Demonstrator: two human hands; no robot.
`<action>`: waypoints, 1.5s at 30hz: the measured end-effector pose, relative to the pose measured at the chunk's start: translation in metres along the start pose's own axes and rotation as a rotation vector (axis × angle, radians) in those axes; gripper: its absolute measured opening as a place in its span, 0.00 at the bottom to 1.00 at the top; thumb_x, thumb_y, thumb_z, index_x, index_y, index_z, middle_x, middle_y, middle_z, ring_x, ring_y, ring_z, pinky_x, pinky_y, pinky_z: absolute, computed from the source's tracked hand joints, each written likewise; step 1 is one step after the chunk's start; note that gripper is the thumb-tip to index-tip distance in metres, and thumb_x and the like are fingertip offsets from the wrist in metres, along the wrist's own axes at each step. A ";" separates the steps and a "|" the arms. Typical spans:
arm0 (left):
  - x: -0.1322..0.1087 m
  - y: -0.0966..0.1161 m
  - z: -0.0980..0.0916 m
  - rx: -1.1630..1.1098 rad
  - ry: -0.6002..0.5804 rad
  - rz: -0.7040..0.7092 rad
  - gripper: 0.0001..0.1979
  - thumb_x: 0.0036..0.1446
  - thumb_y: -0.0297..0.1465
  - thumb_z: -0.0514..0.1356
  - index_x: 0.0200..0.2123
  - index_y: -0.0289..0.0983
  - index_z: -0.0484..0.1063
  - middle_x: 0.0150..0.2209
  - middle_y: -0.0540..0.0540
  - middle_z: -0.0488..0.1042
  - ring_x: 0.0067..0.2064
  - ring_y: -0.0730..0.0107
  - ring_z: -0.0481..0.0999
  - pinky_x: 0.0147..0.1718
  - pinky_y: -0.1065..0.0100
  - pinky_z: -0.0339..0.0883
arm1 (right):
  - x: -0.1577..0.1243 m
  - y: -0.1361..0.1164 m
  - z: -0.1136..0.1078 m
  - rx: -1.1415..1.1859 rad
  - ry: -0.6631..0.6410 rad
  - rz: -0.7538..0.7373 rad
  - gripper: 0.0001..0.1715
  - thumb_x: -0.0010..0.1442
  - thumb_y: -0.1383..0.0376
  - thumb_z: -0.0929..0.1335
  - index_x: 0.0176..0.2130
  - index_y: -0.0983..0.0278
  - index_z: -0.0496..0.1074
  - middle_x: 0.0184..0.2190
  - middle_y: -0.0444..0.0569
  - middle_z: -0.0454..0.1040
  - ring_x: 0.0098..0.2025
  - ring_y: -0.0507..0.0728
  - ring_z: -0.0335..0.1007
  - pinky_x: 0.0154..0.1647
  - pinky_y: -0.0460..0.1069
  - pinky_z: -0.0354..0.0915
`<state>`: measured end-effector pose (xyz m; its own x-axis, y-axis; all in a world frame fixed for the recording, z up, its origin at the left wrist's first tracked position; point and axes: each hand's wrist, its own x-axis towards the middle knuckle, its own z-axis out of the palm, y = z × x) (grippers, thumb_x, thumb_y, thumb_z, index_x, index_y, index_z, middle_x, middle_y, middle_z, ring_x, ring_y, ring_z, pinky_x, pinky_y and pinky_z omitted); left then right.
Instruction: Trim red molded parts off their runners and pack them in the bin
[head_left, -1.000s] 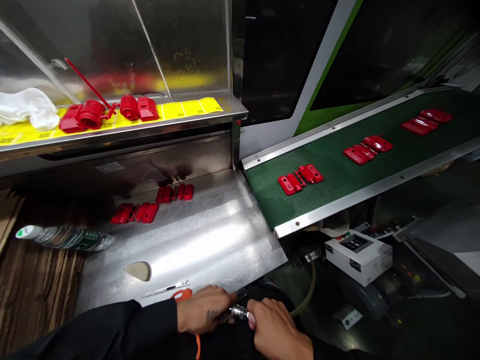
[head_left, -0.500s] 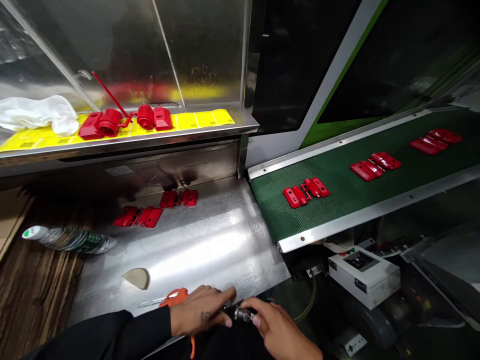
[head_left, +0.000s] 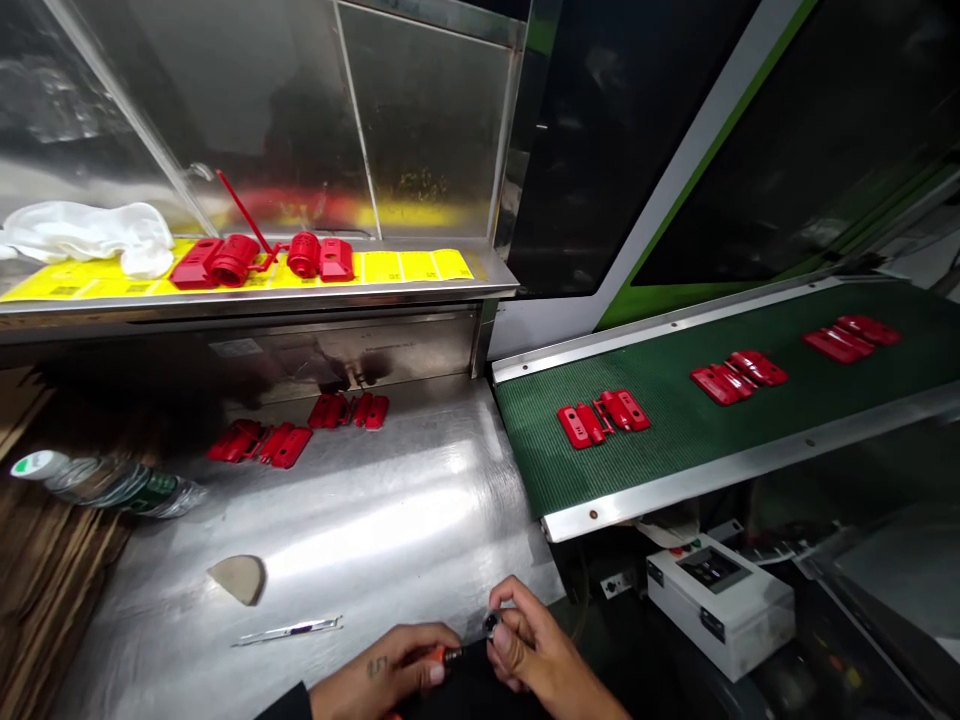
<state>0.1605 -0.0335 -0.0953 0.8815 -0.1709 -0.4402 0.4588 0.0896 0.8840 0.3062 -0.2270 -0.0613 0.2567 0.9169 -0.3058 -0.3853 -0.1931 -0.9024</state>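
At the bottom edge of the view my left hand (head_left: 382,678) is closed around an orange-handled tool (head_left: 442,655). Right beside it, my right hand (head_left: 536,655) pinches a small silver cylindrical metal piece (head_left: 491,622) at the tool's tip. Both hands hover over the near edge of the steel table (head_left: 390,520). A thin metal blade (head_left: 289,630) lies on the table just left of my left hand.
Red plastic parts (head_left: 259,443) lie at the table's back, more (head_left: 604,415) ride the green conveyor belt (head_left: 675,440) on the right. A shelf (head_left: 420,290) carries yellow labels, red parts and a white cloth. A plastic bottle (head_left: 97,485) lies left. A white control box (head_left: 716,595) sits below.
The view has tilted up and my hands have slid lower in the picture. The orange tool has come off the table into my left hand. My right fingers have lifted the silver piece up.
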 end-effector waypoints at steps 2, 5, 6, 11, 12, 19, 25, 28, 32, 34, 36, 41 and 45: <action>-0.003 0.005 0.004 0.075 0.090 0.046 0.19 0.64 0.47 0.54 0.50 0.42 0.71 0.41 0.48 0.74 0.45 0.63 0.70 0.48 0.63 0.61 | -0.001 0.004 0.001 0.069 -0.025 0.010 0.27 0.61 0.41 0.67 0.46 0.58 0.62 0.25 0.37 0.60 0.24 0.47 0.50 0.24 0.45 0.48; -0.007 0.023 0.001 0.222 0.213 0.017 0.19 0.65 0.48 0.52 0.49 0.41 0.69 0.36 0.50 0.73 0.39 0.65 0.70 0.40 0.66 0.62 | -0.001 0.002 0.000 -0.053 -0.018 0.029 0.31 0.61 0.39 0.65 0.47 0.60 0.68 0.25 0.39 0.60 0.26 0.49 0.53 0.26 0.46 0.50; -0.009 0.032 -0.001 0.272 0.227 0.000 0.19 0.65 0.48 0.52 0.45 0.40 0.70 0.34 0.51 0.71 0.36 0.66 0.68 0.37 0.67 0.60 | -0.002 0.000 -0.001 -0.105 -0.004 0.024 0.31 0.61 0.38 0.64 0.46 0.61 0.70 0.25 0.40 0.60 0.27 0.50 0.54 0.27 0.46 0.51; -0.029 0.074 -0.014 0.527 0.237 0.070 0.17 0.66 0.47 0.51 0.34 0.41 0.67 0.28 0.54 0.64 0.31 0.70 0.64 0.31 0.69 0.53 | 0.000 -0.005 0.001 -0.182 0.071 0.016 0.31 0.62 0.37 0.61 0.41 0.60 0.71 0.26 0.41 0.60 0.28 0.51 0.54 0.29 0.47 0.51; -0.033 0.079 -0.016 0.582 0.235 0.080 0.17 0.66 0.47 0.51 0.34 0.41 0.67 0.29 0.54 0.64 0.31 0.70 0.65 0.31 0.69 0.53 | 0.001 -0.005 0.003 -0.214 0.084 0.026 0.31 0.63 0.38 0.61 0.41 0.59 0.71 0.27 0.41 0.59 0.29 0.52 0.54 0.29 0.47 0.52; -0.040 0.099 -0.016 0.902 0.229 0.049 0.16 0.67 0.47 0.49 0.35 0.44 0.67 0.30 0.54 0.72 0.30 0.68 0.71 0.28 0.67 0.50 | 0.005 -0.006 0.020 -0.501 0.158 -0.008 0.28 0.64 0.39 0.59 0.39 0.58 0.72 0.30 0.43 0.67 0.33 0.54 0.61 0.35 0.48 0.57; -0.042 0.106 -0.011 1.045 0.188 0.066 0.11 0.68 0.40 0.50 0.36 0.43 0.67 0.35 0.52 0.78 0.34 0.64 0.76 0.31 0.66 0.57 | 0.004 0.001 0.019 -0.541 0.190 0.002 0.33 0.64 0.38 0.57 0.36 0.60 0.73 0.29 0.44 0.70 0.33 0.55 0.64 0.35 0.48 0.59; -0.042 0.105 -0.008 1.110 0.179 0.065 0.09 0.66 0.36 0.50 0.37 0.43 0.68 0.37 0.49 0.79 0.34 0.60 0.78 0.31 0.65 0.60 | 0.001 0.005 0.022 -0.591 0.190 0.051 0.33 0.65 0.39 0.55 0.37 0.59 0.73 0.31 0.46 0.72 0.35 0.57 0.67 0.38 0.50 0.61; -0.038 0.103 -0.002 1.232 0.103 0.053 0.06 0.61 0.31 0.52 0.38 0.42 0.69 0.37 0.46 0.79 0.34 0.53 0.80 0.31 0.60 0.67 | -0.004 0.003 0.034 -0.796 0.241 0.102 0.24 0.68 0.47 0.56 0.44 0.56 0.72 0.40 0.48 0.78 0.44 0.61 0.71 0.46 0.52 0.60; -0.036 0.102 0.001 1.298 0.073 0.039 0.07 0.57 0.28 0.53 0.38 0.41 0.69 0.36 0.44 0.79 0.34 0.49 0.80 0.31 0.57 0.70 | -0.005 -0.001 0.043 -0.928 0.246 0.109 0.17 0.68 0.56 0.57 0.45 0.56 0.71 0.41 0.47 0.78 0.44 0.61 0.72 0.46 0.52 0.58; -0.036 0.104 0.006 1.356 0.052 0.024 0.10 0.54 0.26 0.53 0.38 0.40 0.70 0.34 0.42 0.79 0.33 0.46 0.80 0.29 0.53 0.72 | -0.006 -0.006 0.053 -1.065 0.251 0.136 0.13 0.65 0.65 0.59 0.45 0.57 0.70 0.41 0.46 0.78 0.43 0.61 0.72 0.44 0.52 0.57; -0.044 0.116 0.021 1.427 -0.058 -0.070 0.10 0.51 0.25 0.54 0.37 0.36 0.72 0.32 0.40 0.79 0.30 0.45 0.81 0.27 0.50 0.75 | -0.013 -0.013 0.076 -1.212 0.258 0.274 0.15 0.56 0.73 0.62 0.39 0.57 0.70 0.37 0.47 0.78 0.39 0.62 0.73 0.40 0.52 0.54; -0.054 0.115 0.033 1.499 -0.155 -0.087 0.11 0.50 0.24 0.56 0.37 0.33 0.74 0.34 0.38 0.78 0.31 0.44 0.81 0.27 0.48 0.77 | -0.021 -0.004 0.083 -1.172 0.116 0.313 0.17 0.57 0.71 0.62 0.44 0.57 0.70 0.38 0.49 0.79 0.41 0.65 0.74 0.38 0.53 0.53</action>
<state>0.1619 -0.0464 0.0353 0.7940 -0.2303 -0.5627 -0.1125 -0.9652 0.2363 0.2293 -0.2161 -0.0258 0.3968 0.7488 -0.5308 0.5737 -0.6538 -0.4934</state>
